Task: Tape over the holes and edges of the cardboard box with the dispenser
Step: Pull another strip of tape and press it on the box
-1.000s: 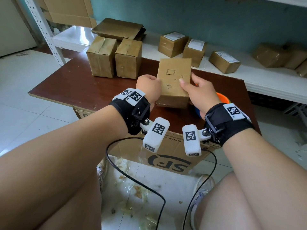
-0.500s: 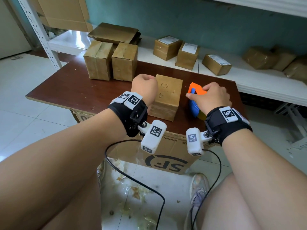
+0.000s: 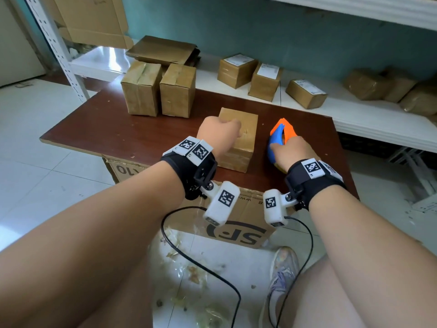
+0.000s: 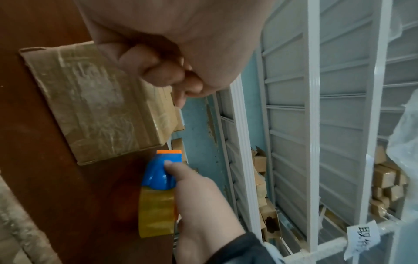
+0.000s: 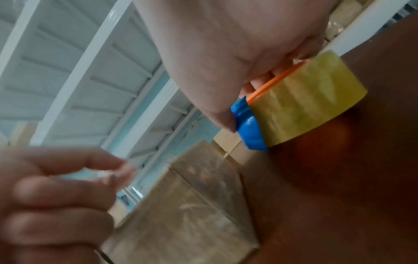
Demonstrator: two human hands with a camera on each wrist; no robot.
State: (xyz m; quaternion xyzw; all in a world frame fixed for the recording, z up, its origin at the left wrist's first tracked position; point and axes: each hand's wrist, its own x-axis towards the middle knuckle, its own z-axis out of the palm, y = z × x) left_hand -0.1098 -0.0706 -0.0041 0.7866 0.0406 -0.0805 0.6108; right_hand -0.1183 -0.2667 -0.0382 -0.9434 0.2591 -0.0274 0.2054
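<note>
A small cardboard box [image 3: 248, 129] stands on the dark brown table [image 3: 118, 133], its near face covered in shiny tape [image 4: 97, 107]. My left hand [image 3: 217, 133] rests on the box's top left edge with its fingers curled into a fist [image 4: 162, 71], nothing visibly held. Just right of the box, my right hand [image 3: 293, 152] grips the blue and orange tape dispenser [image 3: 280, 133], which sits on the table. Its yellowish tape roll [image 5: 305, 105] shows below the blue body [image 4: 162, 171]. The box [image 5: 192, 214] and dispenser stand a little apart.
Two taped boxes [image 3: 142, 88] stand at the table's back left. Behind them a white shelf [image 3: 354, 114] carries several labelled parcels [image 3: 236, 69]. An open SF carton [image 3: 236, 233] sits under the table's front edge, with cables hanging from both wrists.
The box, held tilted up by both hands a second ago, now stands on the table. My right hand left it and took hold of the dispenser; the left hand stays on the box.
</note>
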